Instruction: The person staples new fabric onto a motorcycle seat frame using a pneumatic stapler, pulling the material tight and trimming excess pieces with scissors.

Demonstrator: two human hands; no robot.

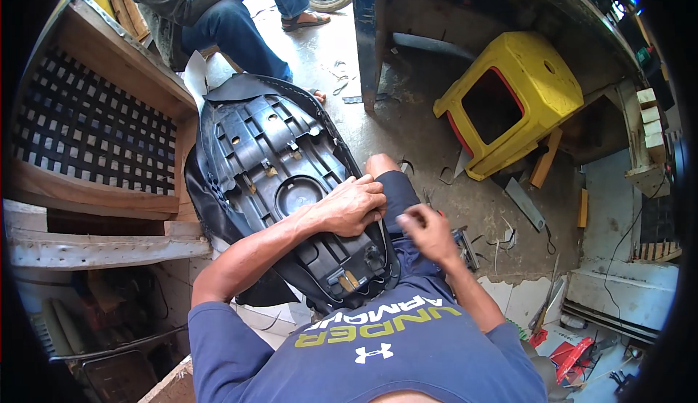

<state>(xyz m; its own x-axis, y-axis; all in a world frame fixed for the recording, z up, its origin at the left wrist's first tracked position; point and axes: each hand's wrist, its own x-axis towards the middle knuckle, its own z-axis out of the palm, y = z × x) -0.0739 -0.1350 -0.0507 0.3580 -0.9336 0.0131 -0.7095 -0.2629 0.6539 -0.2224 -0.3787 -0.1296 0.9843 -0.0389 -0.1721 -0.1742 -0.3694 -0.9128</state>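
A motorcycle seat (251,137) rests upside down against my lap, its ribbed black plastic base facing up. Black cover material (336,135) is folded over its rim. Reaching across the base, my left hand (352,205) is closed on the cover's edge at the seat's right side; the fingertips are partly hidden. My right hand (429,234) hovers just right of that edge, above my thigh, apart from the seat. Its fingers are curled and smeared by motion, so I cannot make out whether they hold anything. A dark metal tool (466,249) lies beside my right hand.
A wooden frame with woven black straps (94,123) stands at the left. On the right a yellow plastic stool (534,86) lies tipped over, near a handsaw-like blade (525,203) and scraps on the floor. Another person (218,21) sits beyond the seat. A blue post (367,39) stands ahead.
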